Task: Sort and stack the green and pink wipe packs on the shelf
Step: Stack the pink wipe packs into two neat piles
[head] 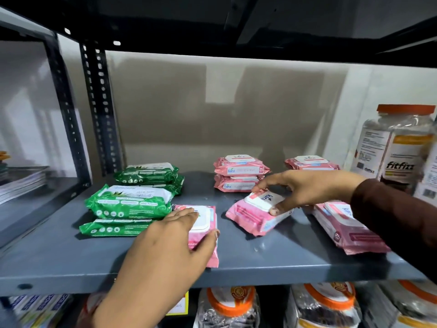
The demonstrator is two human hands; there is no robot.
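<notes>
Left hand [170, 237] lies flat, fingers [186, 215] straight, on the near-left pink pack [204, 224] while right hand [300, 188], fingers curled, pinches the tilted middle pink pack [253, 218]!

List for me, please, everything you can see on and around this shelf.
green packs: four, green, two stacks of two at shelf left
pink packs: at least six, pink; two stacked back middle, one back right, the rest single in front
shelf: one, grey metal, under the packs
tall jar: one, clear with orange lid, far right
lower jars: at least two, orange lids, shelf below
books: one pile, pale, neighbouring shelf at left
left hand: lies flat on the front pink pack
right hand: grips the middle front pink pack; dark sleeve
</notes>
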